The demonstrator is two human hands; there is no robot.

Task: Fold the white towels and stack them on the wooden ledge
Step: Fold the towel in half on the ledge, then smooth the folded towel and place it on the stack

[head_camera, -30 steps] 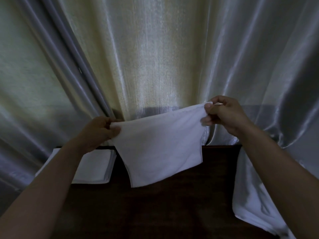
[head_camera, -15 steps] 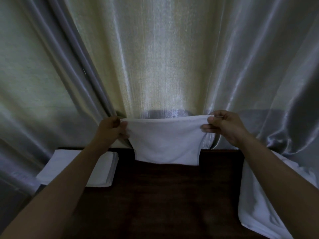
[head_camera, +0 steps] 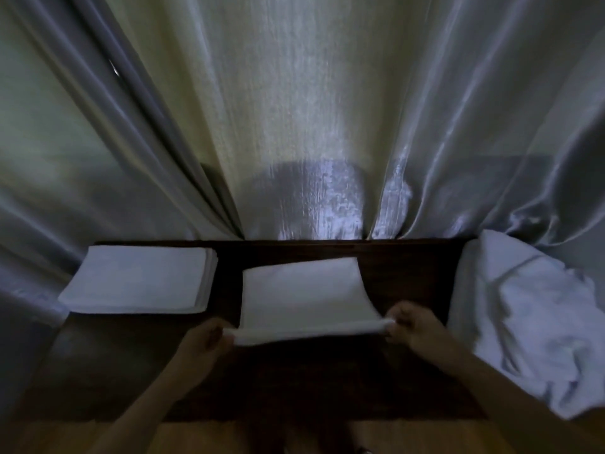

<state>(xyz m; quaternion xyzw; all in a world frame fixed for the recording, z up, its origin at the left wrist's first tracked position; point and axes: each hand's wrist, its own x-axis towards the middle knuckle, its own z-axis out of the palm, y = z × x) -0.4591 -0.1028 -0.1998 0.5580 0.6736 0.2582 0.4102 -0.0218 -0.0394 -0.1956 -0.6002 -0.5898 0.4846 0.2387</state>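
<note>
- head view: the half-folded white cloth towel (head_camera: 299, 294) lies on the dark wooden ledge (head_camera: 406, 273), long axis left to right; left hand (head_camera: 204, 340) and right hand (head_camera: 411, 327) each pinch a near corner.
- the neat stack of folded white towels (head_camera: 139, 280) sits just left, nearer the left hand.

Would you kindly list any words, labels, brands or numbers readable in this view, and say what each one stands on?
None can be read: no print, tag or label shows on the towel being folded, the folded stack, the unfolded pile, the wooden ledge or the curtain.
</note>
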